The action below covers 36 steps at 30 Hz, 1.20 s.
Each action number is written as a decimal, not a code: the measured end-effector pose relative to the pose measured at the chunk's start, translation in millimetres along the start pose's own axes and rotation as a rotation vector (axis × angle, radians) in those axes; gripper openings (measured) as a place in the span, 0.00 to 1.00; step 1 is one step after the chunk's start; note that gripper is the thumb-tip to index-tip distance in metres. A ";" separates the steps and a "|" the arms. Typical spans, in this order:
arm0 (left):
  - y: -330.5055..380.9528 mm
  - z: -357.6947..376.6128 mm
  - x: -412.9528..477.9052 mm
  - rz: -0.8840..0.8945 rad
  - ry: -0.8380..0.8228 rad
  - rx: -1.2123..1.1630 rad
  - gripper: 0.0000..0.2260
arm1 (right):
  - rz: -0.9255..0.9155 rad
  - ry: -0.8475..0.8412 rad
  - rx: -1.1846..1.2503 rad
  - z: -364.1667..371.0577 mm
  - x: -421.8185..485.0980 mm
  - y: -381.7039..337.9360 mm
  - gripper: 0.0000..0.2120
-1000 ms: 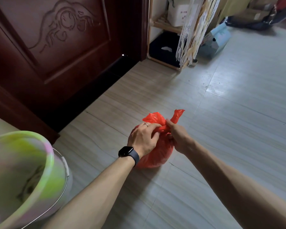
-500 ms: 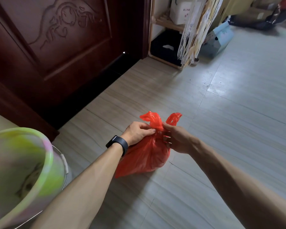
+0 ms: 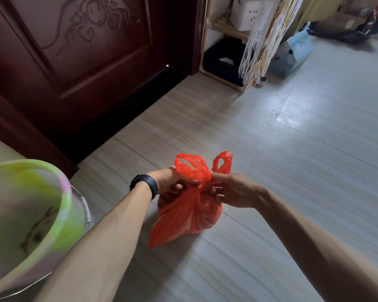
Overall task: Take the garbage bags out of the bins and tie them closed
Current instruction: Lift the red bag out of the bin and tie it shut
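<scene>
We have the red garbage bag (image 3: 190, 214) out of the bin (image 3: 67, 192) and down on the floor (image 3: 303, 171). It lies near the middle of the floor, well away from the edge under the dark wooden door (image 3: 74, 51); its bottom seems to rest on the tiles. Our left hand (image 3: 172, 185), a black watch (image 3: 145, 184) on its wrist, has its fingers curled round the gathered plastic at the base of the left handle loop (image 3: 189, 165). Our right hand (image 3: 235, 190) pinches the neck just under the right handle loop (image 3: 224, 162). We judge the bag to be light and only partly filled: the film is thin, crinkly and soft, it bunches easily, and one loose corner trails toward us. It could tear if yanked and may slip through fingers, so the twisted neck and the two loops are the places to hold, pulling evenly. The floor is smooth pale tile with seams, so the bag will slide rather than catch. The bin stands at the floor's near left, just beside our left forearm. A wooden shelf (image 3: 222, 31), a hanging fringe (image 3: 260, 44) and a blue box (image 3: 292, 55) line the far edge.
</scene>
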<state>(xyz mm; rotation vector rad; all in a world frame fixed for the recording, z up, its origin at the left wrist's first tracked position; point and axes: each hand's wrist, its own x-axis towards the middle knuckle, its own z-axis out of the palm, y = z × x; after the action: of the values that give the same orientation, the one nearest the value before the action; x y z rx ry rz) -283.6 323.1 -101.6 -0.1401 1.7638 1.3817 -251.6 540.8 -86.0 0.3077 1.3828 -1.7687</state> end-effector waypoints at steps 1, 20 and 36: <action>-3.7 -2.3 3.0 -0.023 0.001 -0.005 0.08 | 0.018 -0.025 -0.031 1.3 -1.6 -2.2 0.10; 4.2 -4.9 -1.7 -0.118 -0.140 -0.205 0.07 | -0.401 0.579 -1.150 30.7 3.3 -13.7 0.06; 6.3 7.2 -0.2 0.099 0.129 -0.209 0.07 | -0.610 0.656 -1.078 21.7 12.7 -2.5 0.06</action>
<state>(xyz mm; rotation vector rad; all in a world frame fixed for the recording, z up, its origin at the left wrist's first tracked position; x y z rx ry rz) -283.1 331.5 -97.0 -0.2627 1.7467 1.6609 -254.8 515.7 -84.7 -0.1797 2.9024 -1.0802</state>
